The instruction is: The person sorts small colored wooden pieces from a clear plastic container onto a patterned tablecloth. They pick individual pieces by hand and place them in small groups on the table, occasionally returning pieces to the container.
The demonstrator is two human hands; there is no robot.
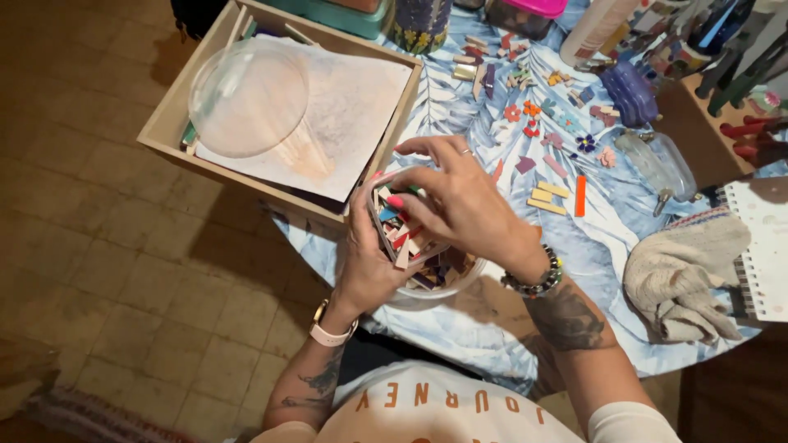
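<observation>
1. Your left hand [369, 262] cups a clear tub [427, 283] from the left side, fingers wrapped on its wall; its grip is pressed together around the tub.
2. The tub sits at the near edge of the desk [591, 254], just in front of your body, and is filled with small coloured tile pieces [402, 234]: red, white, blue and dark strips.
3. Your right hand [464, 197] hovers over the tub's mouth with its fingers curled down into the pieces. Its grip looks pinched on some of them, but you cannot tell exactly which, since the fingers hide the tips.
4. A beaded bracelet [535, 277] is on your right wrist, a pale watch strap [330, 331] on your left.
5. To the upper left, a wooden tray [176, 111] hangs over the desk's edge; it holds sheets of paper [349, 107] and a clear round lid [246, 98] on top of them.
6. Beyond your hands, loose tiles and small flower shapes [533, 111] lie scattered on the leaf-print cloth, with an orange strip [580, 195] and yellow strips [548, 195] just right of your right hand.
7. To the right lie a beige cloth [685, 275] and a spiral notebook [767, 246], touching each other, well apart from the tub.
8. A purple bottle [628, 90] rests near the far edge.
</observation>
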